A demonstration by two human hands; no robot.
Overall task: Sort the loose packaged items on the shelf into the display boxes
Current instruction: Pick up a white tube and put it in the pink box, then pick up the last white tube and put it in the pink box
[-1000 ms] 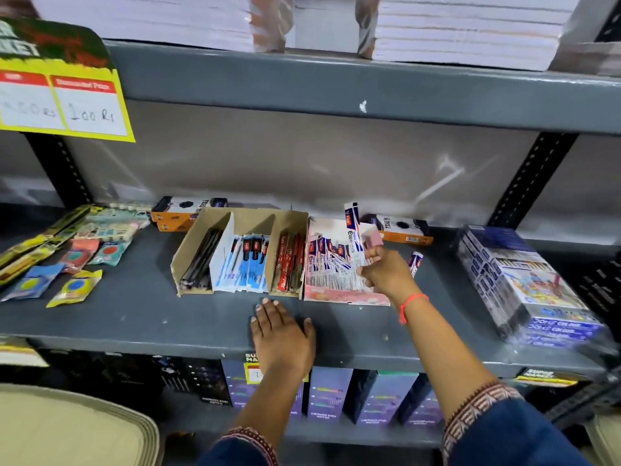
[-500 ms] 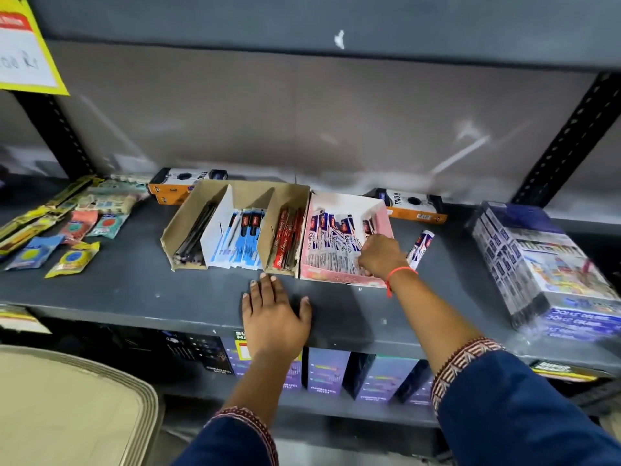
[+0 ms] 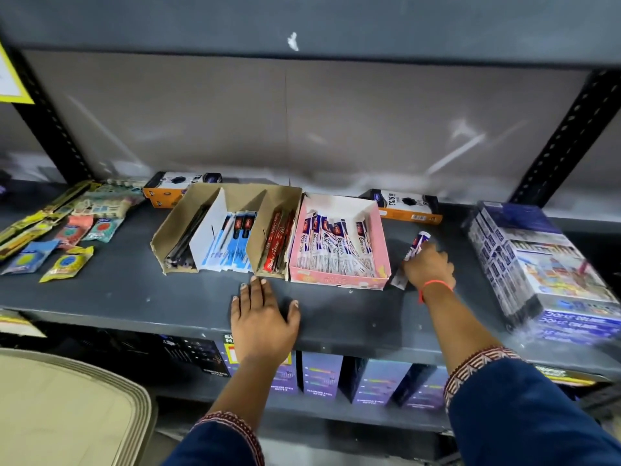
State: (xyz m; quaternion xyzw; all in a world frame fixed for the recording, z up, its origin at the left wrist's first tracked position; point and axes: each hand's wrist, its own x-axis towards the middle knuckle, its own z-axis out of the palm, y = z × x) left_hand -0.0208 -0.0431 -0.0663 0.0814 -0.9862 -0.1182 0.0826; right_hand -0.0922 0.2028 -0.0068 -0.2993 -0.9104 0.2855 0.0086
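Right hand (image 3: 428,265) on loose packet (image 3: 416,243)

Yellow price tag (image 3: 10,82), lower-shelf boxes (image 3: 321,376)

Pink display box (image 3: 339,280), open-topped, sits centre frame on the grey shelf, packed with overlapping white-and-blue sachets (image 3: 331,245) lying tilted. Brown cardboard display box (image 3: 174,227), immediately left and touching it, holds dark, blue and red pen packs in three compartments. One loose white-and-blue packet (image 3: 416,245) lies just right of the pink box, partly covered by the hand; more loose coloured packets (image 3: 67,264) lie at left of frame.
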